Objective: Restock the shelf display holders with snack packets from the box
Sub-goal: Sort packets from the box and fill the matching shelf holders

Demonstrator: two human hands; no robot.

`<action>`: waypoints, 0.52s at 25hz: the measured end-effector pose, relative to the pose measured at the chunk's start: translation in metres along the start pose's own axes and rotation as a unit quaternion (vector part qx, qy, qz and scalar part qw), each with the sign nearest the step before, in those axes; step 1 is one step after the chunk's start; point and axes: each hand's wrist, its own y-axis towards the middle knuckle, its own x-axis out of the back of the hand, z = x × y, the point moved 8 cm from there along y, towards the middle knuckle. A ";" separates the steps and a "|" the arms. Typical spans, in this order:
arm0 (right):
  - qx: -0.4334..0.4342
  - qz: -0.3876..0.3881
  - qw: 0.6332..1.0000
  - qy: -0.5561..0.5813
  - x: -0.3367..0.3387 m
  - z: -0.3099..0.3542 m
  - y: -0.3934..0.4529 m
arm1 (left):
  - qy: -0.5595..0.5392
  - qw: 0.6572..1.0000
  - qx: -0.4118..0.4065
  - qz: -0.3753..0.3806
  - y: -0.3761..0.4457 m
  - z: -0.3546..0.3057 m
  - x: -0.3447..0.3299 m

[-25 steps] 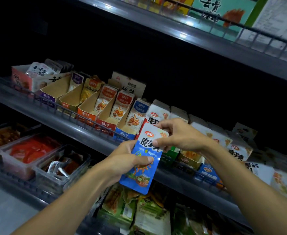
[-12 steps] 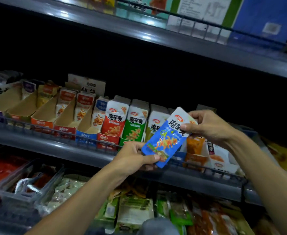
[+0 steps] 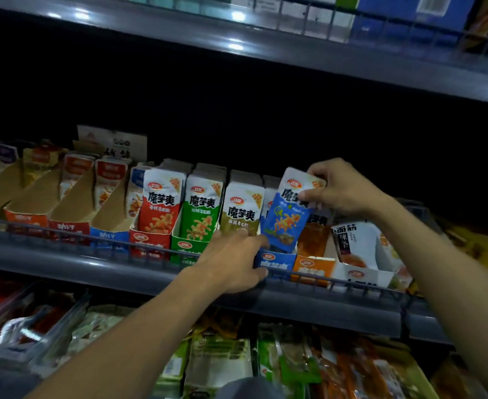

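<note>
Hands first: right hand pinches the top edge of the blue packet between thumb and fingertips; left hand lies with fingers spread and fairly straight against the front of the blue holder, thumb at the shelf rail, gripping nothing. Shelf: a row of cardboard holders behind a wire rail; those at the left look mostly low on stock, while the red packets, green packets and olive packets stand full and upright. Blue packet is tilted, its lower end just entering the blue holder, between the olive packets and the orange holder. Judgement: the left hand steadies the light cardboard so it does not slide back; the top pinch lets the packet be steered downward into the slot. Versus half a second ago: packet was then held clear in front of the shelf with the left hand supporting its lower corner; now that hand has let go and shifted to the holder, and the packet has moved right and down. Supply box not in view.
</note>
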 end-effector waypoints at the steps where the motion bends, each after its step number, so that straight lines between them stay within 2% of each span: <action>1: 0.009 0.010 1.000 -0.021 -0.011 0.002 0.002 | -0.004 1.000 0.003 0.005 0.002 0.000 -0.003; 4: 0.035 0.008 0.992 -0.123 -0.037 0.003 0.007 | -0.032 0.999 0.010 -0.002 0.004 0.002 -0.003; 6: 0.043 -0.026 0.980 -0.191 -0.042 0.003 0.009 | -0.051 0.999 0.013 0.003 0.005 0.003 -0.003; 8: 0.043 -0.058 0.972 -0.222 -0.041 0.004 0.012 | -0.059 0.998 0.015 0.004 0.005 0.003 -0.004; 11: 0.039 -0.039 0.965 -0.257 -0.052 0.002 0.014 | -0.068 0.998 0.017 0.002 0.005 0.004 -0.005; 13: 0.019 -0.039 0.970 -0.240 -0.051 -0.003 0.014 | -0.075 0.997 0.016 0.004 0.006 0.005 -0.007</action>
